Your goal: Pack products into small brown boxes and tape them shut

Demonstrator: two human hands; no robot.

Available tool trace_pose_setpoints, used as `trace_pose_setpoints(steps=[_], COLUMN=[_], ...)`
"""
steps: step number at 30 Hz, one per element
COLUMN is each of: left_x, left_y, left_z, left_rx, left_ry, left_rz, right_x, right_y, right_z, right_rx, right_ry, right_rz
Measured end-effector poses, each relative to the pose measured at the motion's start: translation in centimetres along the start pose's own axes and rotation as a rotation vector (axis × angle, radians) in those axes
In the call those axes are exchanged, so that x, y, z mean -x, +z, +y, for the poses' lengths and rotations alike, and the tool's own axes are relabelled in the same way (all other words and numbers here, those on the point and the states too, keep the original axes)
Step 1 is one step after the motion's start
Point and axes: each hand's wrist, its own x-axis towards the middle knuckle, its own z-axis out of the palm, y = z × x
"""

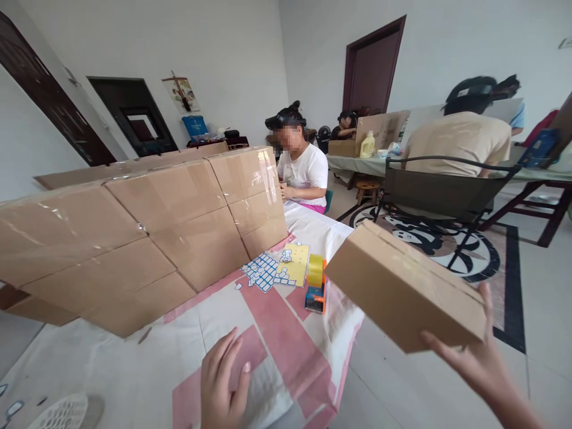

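One-handed, gripped a cardboard box (402, 292) in the right hand (485, 362), by its right-hand end, off the table's right side above the floor. Ran long axis slantwise, upper left to lower right; pointed free end at the orange tape dispenser (316, 298), taped seam upward and lengthwise. Held left hand (222, 381) open and empty over pink-and-white cloth (147, 372). Logged yellow card (300, 262) just beside dispenser, then taped cardboard wall (190, 205), then white-shirted person (308, 170) behind.
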Motion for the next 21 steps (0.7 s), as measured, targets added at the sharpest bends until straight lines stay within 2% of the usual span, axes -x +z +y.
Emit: trace_pose_setpoints(steps=[2,4,7,9,11,14,17,21], left_x=[0.2,0.5,1.1,1.7,2.5,4.0,5.0,5.0], left_y=[1.0,1.8,2.6,3.2,4.0,5.4,6.1,6.0], left_z=[-0.9,-1.7,-2.8,-3.4,-4.0,-4.5,-4.6,-4.5], left_rx=[-0.006,-0.023,-0.044,-0.036,-0.018,0.015,0.050,0.132], left_ry=[-0.014,-0.031,-0.067,-0.069,-0.092,-0.198,-0.280,-0.321], left_rz=[-0.072,-0.127,-0.228,-0.285,-0.288,-0.242,-0.236,-0.216], right_x=[-4.5,-9.0,-14.4,-16.9,-18.5,-20.2,-21.3,-21.6], right_y=[0.8,3.9,11.0,16.0,20.3,24.9,27.6,29.1], right_z=[0.8,1.4,2.3,2.6,2.5,1.4,-0.1,-1.0], right_rx=[0.009,0.011,0.092,0.121,0.126,0.149,0.176,0.097], right_ry=[0.085,0.113,-0.048,-0.074,-0.063,-0.014,0.013,0.005], right_rz=[0.036,0.037,0.033,-0.034,-0.113,-0.209,-0.261,-0.112])
